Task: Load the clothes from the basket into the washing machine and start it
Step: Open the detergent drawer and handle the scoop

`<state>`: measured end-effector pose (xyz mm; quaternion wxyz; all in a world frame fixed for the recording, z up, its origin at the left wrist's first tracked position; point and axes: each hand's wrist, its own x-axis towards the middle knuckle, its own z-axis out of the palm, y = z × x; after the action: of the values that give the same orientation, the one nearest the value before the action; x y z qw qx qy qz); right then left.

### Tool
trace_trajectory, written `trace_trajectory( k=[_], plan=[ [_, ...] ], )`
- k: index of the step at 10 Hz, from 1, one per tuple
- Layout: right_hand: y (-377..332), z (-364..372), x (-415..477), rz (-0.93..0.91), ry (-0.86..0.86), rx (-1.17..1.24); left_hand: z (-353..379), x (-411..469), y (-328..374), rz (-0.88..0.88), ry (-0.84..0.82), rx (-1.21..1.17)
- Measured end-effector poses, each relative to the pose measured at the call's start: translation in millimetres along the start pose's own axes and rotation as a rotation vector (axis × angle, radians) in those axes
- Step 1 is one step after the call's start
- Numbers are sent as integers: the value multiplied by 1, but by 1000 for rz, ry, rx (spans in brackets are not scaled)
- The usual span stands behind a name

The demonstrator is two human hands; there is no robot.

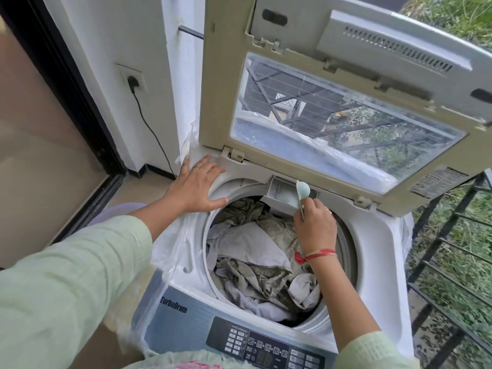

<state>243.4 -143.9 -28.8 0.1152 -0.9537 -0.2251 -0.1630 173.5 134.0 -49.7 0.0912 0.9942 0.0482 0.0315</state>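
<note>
The top-loading washing machine stands with its lid raised upright. Grey and olive clothes fill the drum. At the drum's far rim the detergent drawer is pulled out. My right hand reaches over the drum and grips a pale green scoop, whose bowl is tipped over the drawer. My left hand lies flat, fingers spread, on the machine's top left rim. The control panel runs along the near edge. A lilac basket peeks out under my left forearm.
A black power cord runs from a wall socket down behind the machine. A dark-framed glass door is at the left. A black metal railing borders the right, with grass beyond. Clear plastic wrap covers the machine's sides.
</note>
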Motion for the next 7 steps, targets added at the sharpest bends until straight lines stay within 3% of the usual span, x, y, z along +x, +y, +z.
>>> trace_trajectory(
  k=[1, 5, 6, 7],
  plan=[
    [1, 1, -3, 92, -46, 66, 0, 0, 0, 4, -1, 2],
    [8, 2, -14, 134, 16, 163, 0, 0, 0, -1, 10, 0],
    [13, 5, -17, 623, 73, 646, 0, -1, 1, 6, -2, -3],
    [17, 3, -17, 1191, 131, 1345, 1, -1, 0, -1, -8, 5]
  ],
)
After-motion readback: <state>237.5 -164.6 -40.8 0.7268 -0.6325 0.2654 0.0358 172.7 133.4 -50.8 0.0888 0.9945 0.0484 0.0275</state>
